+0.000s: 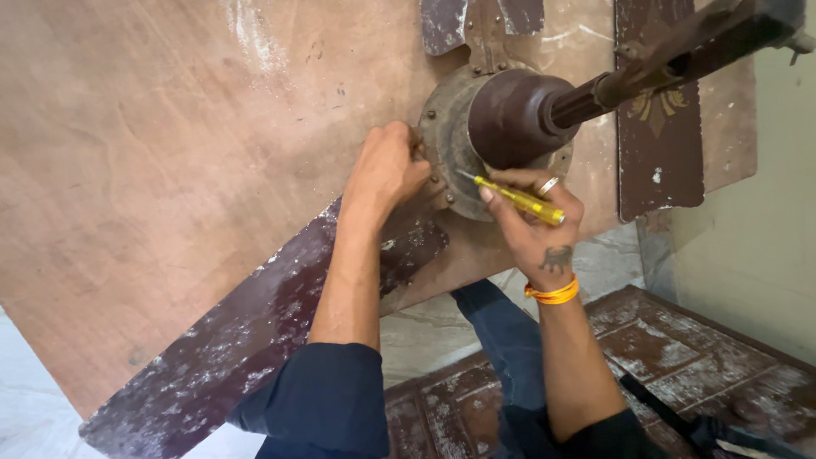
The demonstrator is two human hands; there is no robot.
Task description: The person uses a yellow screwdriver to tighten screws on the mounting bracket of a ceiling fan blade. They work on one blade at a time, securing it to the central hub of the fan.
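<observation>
Looking down on a dismantled brown metal ceiling fan motor [510, 119], round and dome-capped, lying on a large sheet of reddish-brown plywood [170, 153] serving as the worktop

Left hand [389, 166] pressing against the motor's left rim, fingers curled together and clamped on a small part at the flange edge; too small to make out what is being pinched

Right hand [531, 217] sitting at the motor's lower edge, closed around a yellow translucent-handled screwdriver [518, 200], the thin metal tip pointing left toward the flange, the handle lying across the fingers; wearing a silver ring and an orange thread band on the wrist

Running out from the dome up to the right, a dark ribbed rod [663, 59] reaching the picture's top right corner, crowding the room above the right hand

Stretching from under the motor down to the lower left, a long dusty maroon fan blade [238, 348], its tip overhanging the plywood's lower edge; a second maroon blade [659, 127] with a faded gold ornament lying at the right, reaching close to the plywood's right edge; a third blade stub [442, 21] showing at the top

Showing wide bare plywood to the left of the left hand

Sitting below the plywood's lower edge, a worn panelled wooden surface [680, 357] with peeling paint, beside pale stone floor [25, 416] at bottom left
</observation>
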